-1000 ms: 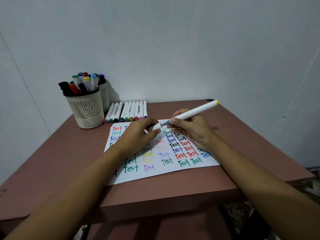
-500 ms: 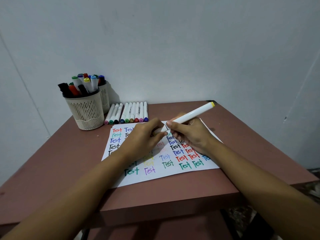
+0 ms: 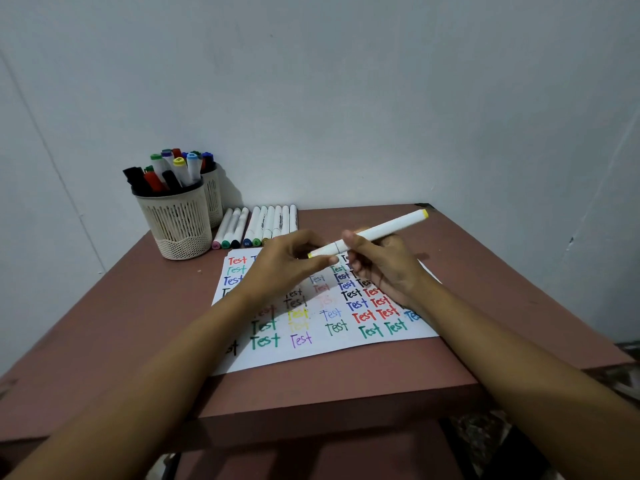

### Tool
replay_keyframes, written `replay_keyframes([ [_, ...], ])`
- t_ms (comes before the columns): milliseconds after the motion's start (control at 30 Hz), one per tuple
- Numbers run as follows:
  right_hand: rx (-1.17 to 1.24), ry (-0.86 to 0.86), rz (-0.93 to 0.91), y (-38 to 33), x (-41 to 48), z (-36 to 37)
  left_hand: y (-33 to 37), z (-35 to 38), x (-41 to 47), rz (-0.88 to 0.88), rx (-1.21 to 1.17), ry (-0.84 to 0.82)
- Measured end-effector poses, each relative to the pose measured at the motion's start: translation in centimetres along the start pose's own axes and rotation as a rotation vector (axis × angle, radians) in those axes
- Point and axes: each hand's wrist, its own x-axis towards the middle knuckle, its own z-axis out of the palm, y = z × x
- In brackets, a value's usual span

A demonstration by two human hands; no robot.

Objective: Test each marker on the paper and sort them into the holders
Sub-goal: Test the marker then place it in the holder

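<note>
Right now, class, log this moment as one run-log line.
right hand: grips yellow marker | left hand: pinches cap end | paper: beneath hands | front holder: markers inside | row of markers: beside holder

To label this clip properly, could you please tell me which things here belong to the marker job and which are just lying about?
Job: yellow marker, held by left hand and right hand; test paper; front holder; rear holder; row of loose markers.
Just there: table; wall; small dark thing at the table's far corner.
</note>
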Motion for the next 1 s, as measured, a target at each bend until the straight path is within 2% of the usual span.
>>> replay_keyframes([
  [100, 0.146, 0.083, 0.013, -0.5, 0.0, -0.4, 0.3, -0.2, 0.0, -0.103, -0.131, 0.017],
  [167, 0.149, 0.166, -0.003, -0.6, 0.0, -0.7, 0.4, -0.7, 0.1, -0.154, -0.217, 0.088],
  [267, -0.135, 0.291, -0.058, -0.2, 0.0, -0.8, 0.7, -1.5, 0.2, -0.216, -0.403, 0.165],
  [400, -0.284, 0.455, -0.12, 0.3, -0.3, -1.4, 1.7, -2.9, 0.7, -0.26, -0.818, 0.333],
  [467, -0.553, 0.459, -0.223, 0.6, -0.5, -1.6, 2.1, -4.7, 1.1, -0.243, -0.847, 0.435],
  [567, -1.054, 0.282, -0.325, 1.9, -0.2, -1.5, 2.6, -7.5, 1.6, -0.182, -0.612, 0.487],
  [667, -1.32, 0.079, -0.287, 2.9, 0.5, -1.9, 3.4, -10.6, 2.5, -0.137, -0.321, 0.551],
  [833, -1.377, 0.063, -0.304, 2.6, 0.2, -1.6, 5.4, -16.0, 4.2, -0.062, 0.074, 0.683],
  [1000, -1.379, 0.069, -0.318, 2.2, 0.3, -1.1, 6.4, -19.8, 5.5, -0.021, 0.238, 0.801],
])
